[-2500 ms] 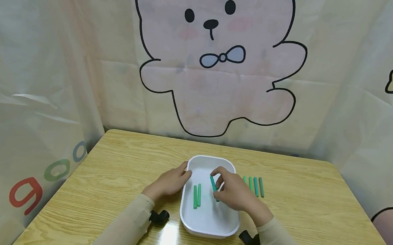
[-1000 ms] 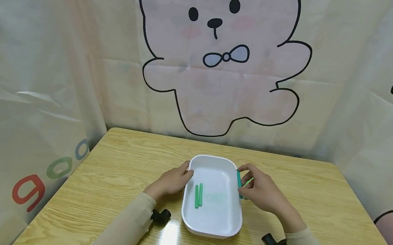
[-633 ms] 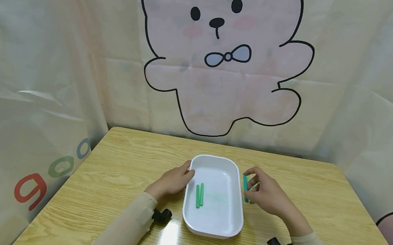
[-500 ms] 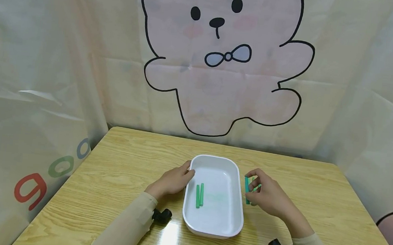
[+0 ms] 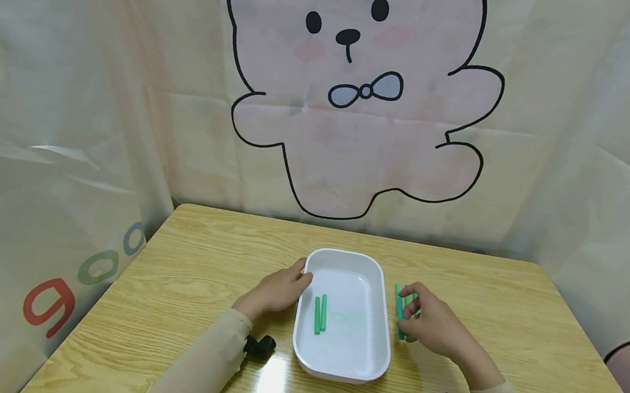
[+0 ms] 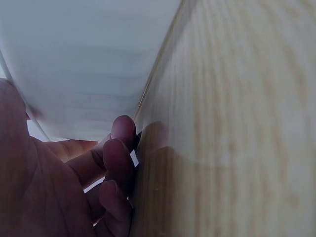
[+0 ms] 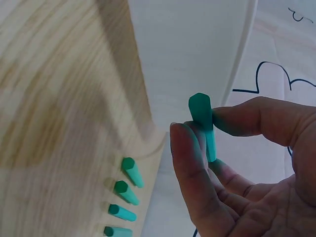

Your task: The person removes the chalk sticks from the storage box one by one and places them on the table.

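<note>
Beside the right wall of the white tray (image 5: pixel 339 371), on the wooden desk (image 5: pixel 207 256), the right hand (image 5: pixel 430 325) pinched a green stick (image 7: pixel 201 118) between thumb and fingers (image 7: pixel 185 158), holding it just above a row of four more green sticks (image 7: pixel 123 202) lying side by side. The pinch sat low on the stick, with much of its length free, so it seemed liable to pivot or slip out and land askew on the row. The hand also hovered close enough that a careless lowering could have nudged the neat sticks out of line or sent one rolling against the tray.

The left hand (image 5: pixel 277 289) rested against the tray's left rim, its fingers (image 6: pixel 118 148) loosely curled along the wall and touching it; how firmly they held could not be told. A push from that side might have slid the tray toward the row. Two further sticks (image 5: pixel 319 313) lay together inside the tray, near its left side.
</note>
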